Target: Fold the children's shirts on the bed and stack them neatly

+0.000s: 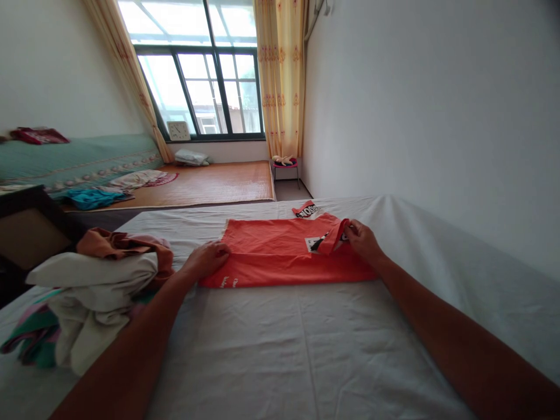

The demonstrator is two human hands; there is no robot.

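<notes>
An orange-red T-shirt (271, 265) lies partly folded on the white sheet (280, 350) in front of me, with black-and-white print near its right end and small white lettering at its lower left. My left hand (209, 258) is at the shirt's left edge, its fingers bent and closed on the cloth there. At the right end, my right hand (362, 238) pinches a raised flap of the shirt between thumb and fingers. A printed piece of the same cloth sticks out beyond the far edge.
A heap of rumpled clothes (105, 280), white, brown and green, lies left of my left arm. Beyond the sheet stands a bed with a brown mat (227, 181) and a blue garment (96, 198). A white wall (429, 116) runs along the right. A small pink stool (286, 165) stands under the curtain.
</notes>
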